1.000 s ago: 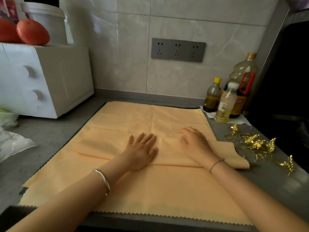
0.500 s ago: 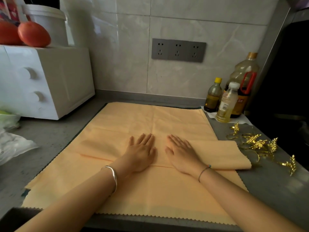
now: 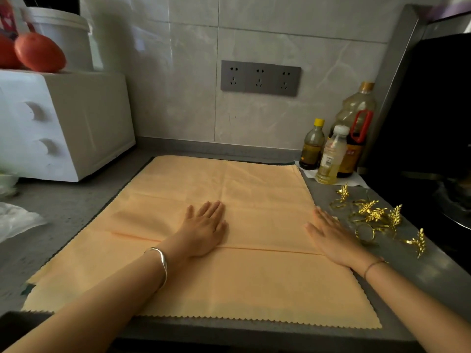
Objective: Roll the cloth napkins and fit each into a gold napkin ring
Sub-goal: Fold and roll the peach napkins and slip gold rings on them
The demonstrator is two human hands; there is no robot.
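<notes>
Head view: both hands' straight fingers press flat on the napkin.

Home kitchen, probably: tiled wall, oil bottles, grey counter.

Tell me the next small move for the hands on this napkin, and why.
Probably bring both hands to the near zigzag edge of the napkin and start rolling it away. The napkin lies flat and unrolled, the left hand rests flat at its middle, the right hand at its right edge, and the gold rings lie loose beside it.
</notes>
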